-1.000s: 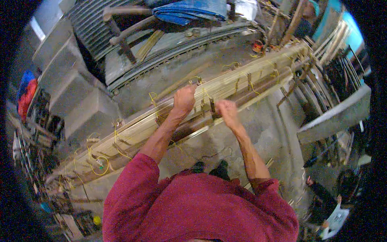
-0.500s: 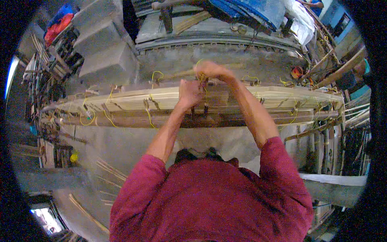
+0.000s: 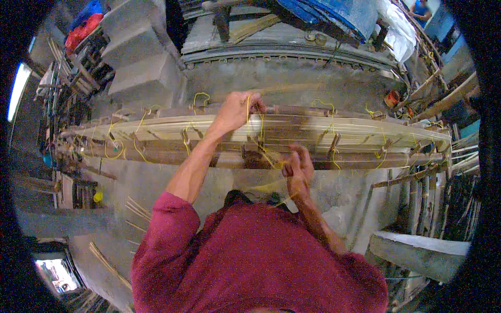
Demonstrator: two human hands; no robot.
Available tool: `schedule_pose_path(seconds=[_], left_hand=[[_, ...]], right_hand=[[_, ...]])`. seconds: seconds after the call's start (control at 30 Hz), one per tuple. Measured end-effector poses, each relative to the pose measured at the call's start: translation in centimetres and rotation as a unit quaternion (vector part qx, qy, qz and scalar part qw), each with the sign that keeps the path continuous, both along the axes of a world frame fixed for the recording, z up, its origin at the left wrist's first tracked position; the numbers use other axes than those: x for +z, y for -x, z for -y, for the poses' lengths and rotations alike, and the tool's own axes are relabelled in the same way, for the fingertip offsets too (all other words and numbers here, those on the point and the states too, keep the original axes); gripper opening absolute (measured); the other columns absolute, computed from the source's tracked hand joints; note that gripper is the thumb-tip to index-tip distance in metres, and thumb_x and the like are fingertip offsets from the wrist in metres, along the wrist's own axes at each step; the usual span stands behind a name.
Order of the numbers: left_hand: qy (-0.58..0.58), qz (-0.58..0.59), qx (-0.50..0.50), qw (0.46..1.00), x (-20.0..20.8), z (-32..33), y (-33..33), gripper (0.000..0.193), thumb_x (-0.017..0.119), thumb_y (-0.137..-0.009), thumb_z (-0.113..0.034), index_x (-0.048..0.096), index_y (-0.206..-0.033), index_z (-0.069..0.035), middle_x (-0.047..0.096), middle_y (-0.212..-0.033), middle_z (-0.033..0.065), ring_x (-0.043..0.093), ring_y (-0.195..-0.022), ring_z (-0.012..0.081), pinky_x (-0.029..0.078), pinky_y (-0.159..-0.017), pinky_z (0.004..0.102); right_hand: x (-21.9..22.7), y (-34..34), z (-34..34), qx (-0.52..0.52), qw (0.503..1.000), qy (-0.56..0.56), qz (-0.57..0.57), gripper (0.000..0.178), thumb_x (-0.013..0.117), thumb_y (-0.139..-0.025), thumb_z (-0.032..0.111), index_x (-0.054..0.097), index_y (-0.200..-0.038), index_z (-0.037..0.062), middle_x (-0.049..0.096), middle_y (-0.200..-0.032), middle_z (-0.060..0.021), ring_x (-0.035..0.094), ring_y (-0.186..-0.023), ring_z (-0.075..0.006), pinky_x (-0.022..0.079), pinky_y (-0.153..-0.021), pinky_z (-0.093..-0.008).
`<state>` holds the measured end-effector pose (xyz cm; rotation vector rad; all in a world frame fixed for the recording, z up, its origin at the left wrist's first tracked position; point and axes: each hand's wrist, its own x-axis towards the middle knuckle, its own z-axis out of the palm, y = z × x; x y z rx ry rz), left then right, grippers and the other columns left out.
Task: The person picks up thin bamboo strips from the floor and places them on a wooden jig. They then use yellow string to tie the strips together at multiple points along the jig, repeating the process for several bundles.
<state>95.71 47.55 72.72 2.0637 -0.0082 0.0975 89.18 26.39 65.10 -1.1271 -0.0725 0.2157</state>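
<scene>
A long bundle of pale, thin strips [image 3: 167,127] lies across in front of me in a long wooden frame, yellow cords at intervals along it. My left hand [image 3: 240,110] is closed at the bundle's far edge, gripping a yellow cord [image 3: 261,125] that runs down over the strips. On the near side, my right hand [image 3: 299,168] has its fingers curled, partly smeared by motion. A stretch of yellow cord leads from the bundle's middle to these fingers, and a loose length trails below the hand.
Concrete steps [image 3: 136,47] rise at the far left. Beyond the bundle stands a low platform with a blue sheet [image 3: 334,18] and a white sheet [image 3: 399,34]. Thin sticks [image 3: 108,265] lie on the floor at the near left. Another person [image 3: 420,11] is at the far right.
My hands were together at the bundle's far edge. The right hand has come toward me to the near side with the cord; the left has stayed at the far edge.
</scene>
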Motion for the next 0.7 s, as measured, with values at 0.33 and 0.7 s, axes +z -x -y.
schedule_pose_path(seconds=[0.33, 0.7], left_hand=[[-0.315, -0.006, -0.161, 0.935, -10.1, -2.9, -15.9, 0.023, 0.054, -0.076, -0.026, 0.061, -0.073, -0.005, 0.058, -0.059, 0.0086, 0.054, -0.054, 0.0172, 0.043, -0.051, 0.0335], [-0.258, 0.174, 0.081, 0.947, 6.2, -19.4, 3.2, 0.024, 0.055, -0.076, -0.024, 0.057, -0.075, 0.0, 0.059, -0.078, 0.0187, 0.058, -0.073, 0.0311, 0.046, -0.063, 0.041]], right_hand=[[-5.6, 6.9, -2.0, 0.029, 0.85, 0.442, 0.285, 0.016, 0.055, -0.078, 0.01, 0.055, -0.094, 0.0051, 0.057, -0.074, -0.0108, 0.057, -0.066, -0.0253, 0.046, -0.057, -0.032], [1.7, 6.0, -17.3, 0.163, 0.72, 0.544, 0.399, 0.026, 0.06, -0.077, 0.025, 0.055, -0.093, 0.0058, 0.056, -0.076, -0.0122, 0.053, -0.071, -0.029, 0.043, -0.062, -0.0357]])
